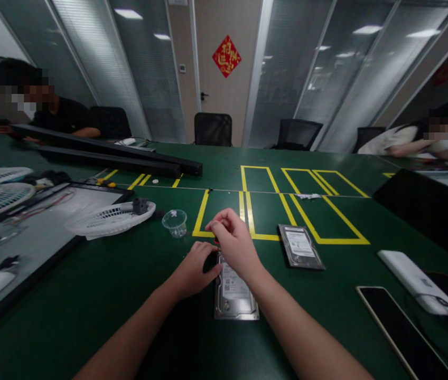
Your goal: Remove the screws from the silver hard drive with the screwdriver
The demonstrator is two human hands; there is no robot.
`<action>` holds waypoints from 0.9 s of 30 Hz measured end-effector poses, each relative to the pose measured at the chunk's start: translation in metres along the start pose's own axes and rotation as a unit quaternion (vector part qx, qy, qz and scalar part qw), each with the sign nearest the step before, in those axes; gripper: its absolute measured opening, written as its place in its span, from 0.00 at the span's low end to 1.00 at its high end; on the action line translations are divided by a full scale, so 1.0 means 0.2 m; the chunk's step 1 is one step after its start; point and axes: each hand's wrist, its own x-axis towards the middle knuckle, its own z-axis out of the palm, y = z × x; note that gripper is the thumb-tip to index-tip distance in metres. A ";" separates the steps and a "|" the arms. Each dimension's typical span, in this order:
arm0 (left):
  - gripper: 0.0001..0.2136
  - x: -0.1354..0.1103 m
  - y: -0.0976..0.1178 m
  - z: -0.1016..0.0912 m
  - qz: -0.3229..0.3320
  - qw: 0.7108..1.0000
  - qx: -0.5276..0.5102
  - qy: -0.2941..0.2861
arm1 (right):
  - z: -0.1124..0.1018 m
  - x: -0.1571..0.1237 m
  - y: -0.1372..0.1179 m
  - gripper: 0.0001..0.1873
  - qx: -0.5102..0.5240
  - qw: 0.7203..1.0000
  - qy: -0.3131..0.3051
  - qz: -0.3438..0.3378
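Observation:
A silver hard drive (234, 293) with a white label lies flat on the green table in front of me. My left hand (196, 266) is at its upper left corner, with the thumb on the edge and the fingers curled around the far end. Above that same end, my right hand (230, 235) is closed in a pinch around a slim screwdriver (216, 240). Only a red bit of it and a thin shaft show; the palm and fingers cover the rest. A second hard drive (300, 246) rests label up to the right, apart from both hands.
A clear plastic cup (175, 224) stands left of my hands, beside a white fan grille (111, 219). To the right lie a phone (402, 330) and a white power bank (418, 282) with a cable. Long black bars (124, 153) lie far left. Two people sit across the table.

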 end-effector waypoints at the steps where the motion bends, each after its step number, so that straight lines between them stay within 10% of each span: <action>1: 0.16 0.00 0.00 0.00 0.000 1.000 0.000 0.000 | 0.00 0.00 0.00 0.04 -0.005 1.000 -0.003 -0.009; 27: 0.16 0.00 0.01 -0.01 -0.006 1.000 -0.004 -0.007 | 0.00 0.00 -0.01 0.03 0.036 0.999 -0.003 0.008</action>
